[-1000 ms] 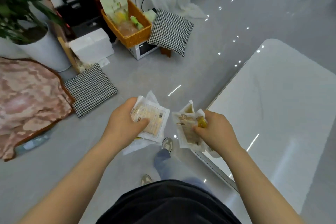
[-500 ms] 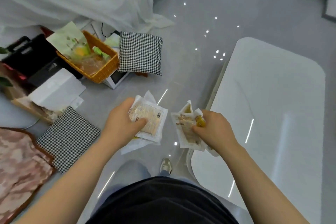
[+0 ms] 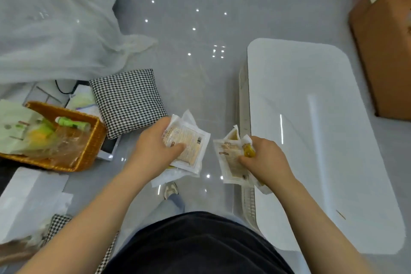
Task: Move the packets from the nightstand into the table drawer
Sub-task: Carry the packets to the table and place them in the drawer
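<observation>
Two Hands Loaded, Drawer Side to the Right

Both hands carry packets. The left hand is clamped on a stack of packets, thumb across the printed face, remaining fingers hidden beneath; at least two packets lie in this stack, with a white edge showing below the top one. The right hand is closed on a second bundle, thumb and fingers pinching it near its right edge, with a small yellow sachet trapped in the same grip. The long axis of each bundle runs roughly away from the body, tilted slightly.

Both bundles hang over the floor, in front of the torso. The table stands immediately to the right; its near side face runs along the right bundle and touches it in view. No open drawer is visible; the ribbed strip low on that face may be the drawer front, but this cannot be confirmed.

Judgement: the right hand is nearer the table. Opening a drawer calls for a free hand, so one bundle likely needs transfer or setting down first. The nightstand is not in view.
</observation>
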{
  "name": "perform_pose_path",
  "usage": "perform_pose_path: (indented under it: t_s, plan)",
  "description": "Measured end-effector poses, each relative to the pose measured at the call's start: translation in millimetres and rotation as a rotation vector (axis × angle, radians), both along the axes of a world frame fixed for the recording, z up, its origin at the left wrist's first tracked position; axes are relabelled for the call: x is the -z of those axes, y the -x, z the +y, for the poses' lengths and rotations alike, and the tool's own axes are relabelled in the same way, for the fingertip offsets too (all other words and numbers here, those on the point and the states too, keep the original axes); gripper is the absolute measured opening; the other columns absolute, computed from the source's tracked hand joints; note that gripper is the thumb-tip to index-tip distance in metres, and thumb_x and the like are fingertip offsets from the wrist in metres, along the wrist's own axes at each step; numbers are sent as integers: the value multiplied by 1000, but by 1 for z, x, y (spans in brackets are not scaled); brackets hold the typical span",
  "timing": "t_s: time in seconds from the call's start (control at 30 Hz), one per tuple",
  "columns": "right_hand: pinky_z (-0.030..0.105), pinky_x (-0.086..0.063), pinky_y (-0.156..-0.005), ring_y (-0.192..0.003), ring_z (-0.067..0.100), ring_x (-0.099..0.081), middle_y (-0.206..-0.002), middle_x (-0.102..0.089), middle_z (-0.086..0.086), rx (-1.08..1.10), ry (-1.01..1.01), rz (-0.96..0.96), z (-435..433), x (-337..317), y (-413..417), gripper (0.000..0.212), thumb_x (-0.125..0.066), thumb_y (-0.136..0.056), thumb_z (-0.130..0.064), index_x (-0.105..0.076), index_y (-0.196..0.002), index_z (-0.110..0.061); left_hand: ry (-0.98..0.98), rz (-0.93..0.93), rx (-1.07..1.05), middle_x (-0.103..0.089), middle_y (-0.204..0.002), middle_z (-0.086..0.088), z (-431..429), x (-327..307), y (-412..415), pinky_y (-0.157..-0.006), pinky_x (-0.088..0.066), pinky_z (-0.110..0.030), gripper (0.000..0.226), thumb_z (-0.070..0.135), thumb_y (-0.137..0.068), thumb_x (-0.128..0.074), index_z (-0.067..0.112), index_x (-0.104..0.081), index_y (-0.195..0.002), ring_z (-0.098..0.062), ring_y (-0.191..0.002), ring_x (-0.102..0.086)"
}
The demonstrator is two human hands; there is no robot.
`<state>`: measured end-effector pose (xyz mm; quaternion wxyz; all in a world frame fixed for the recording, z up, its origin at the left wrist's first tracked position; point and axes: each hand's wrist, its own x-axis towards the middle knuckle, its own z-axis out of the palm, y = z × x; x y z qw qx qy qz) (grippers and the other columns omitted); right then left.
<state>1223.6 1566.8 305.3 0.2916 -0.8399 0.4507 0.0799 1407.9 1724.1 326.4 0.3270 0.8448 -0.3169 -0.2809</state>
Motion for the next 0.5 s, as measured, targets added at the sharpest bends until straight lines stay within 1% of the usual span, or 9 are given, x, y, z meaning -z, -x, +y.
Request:
perform_pose_path:
  t_s: [0.07, 0.17, 0.27, 0.4, 0.5]
  plan:
    - [36, -56, -67, -71, 15, -61, -77, -65, -5, 70, -16, -13, 1, -3, -21, 10, -62, -78, -22, -63, -88, -23, -18, 12, 72, -61, -94, 13, -11, -1, -32, -58, -38, -8, 35, 17, -79, -71, 24, -55, -110, 3, -82, -55]
    - [33, -54, -62, -68, 13, -60, -73, -63, -7, 161, -30, -47, 0, -4, -48, 5, -62, -78, -21, -61, -82, -23, -21, 13, 186, -56, -93, 22, -34, -3, -73, -57, -37, -6, 41, 18, -80, -71, 27, -54, -115, 9, -82, -53]
    - [33, -55, -63, -68, 11, -61, -76, -65, -6, 226, -21, -29, -7, -2, -66, 9, -63, -78, -23, -63, -86, -22, -1, 11, 261, -55, -89, 21, -60, -5, -98, -57, -38, -6, 38, 16, -80, -72, 26, -53, -112, 8, -79, -53]
    - [29, -53, -59, -67, 10, -60, -77, -66, -6, 335, -19, -34, -29, 2, -81, 9, -64, -78, -23, -63, -87, -24, 2, -4, 372, -58, -91, 16, -105, -2, -123, -61, -40, -10, 36, 16, -79, -72, 21, -54, -109, 4, -79, -54]
    - [30, -54, -60, -68, 11, -60, -79, -65, -6, 406, -13, -43, -55, 7, -92, 11, -64, -77, -24, -63, -88, -25, 7, -1, 431, -56, -87, 18, -146, 0, -138, -58, -42, -7, 35, 14, -79, -72, 27, -50, -103, 5, -77, -54]
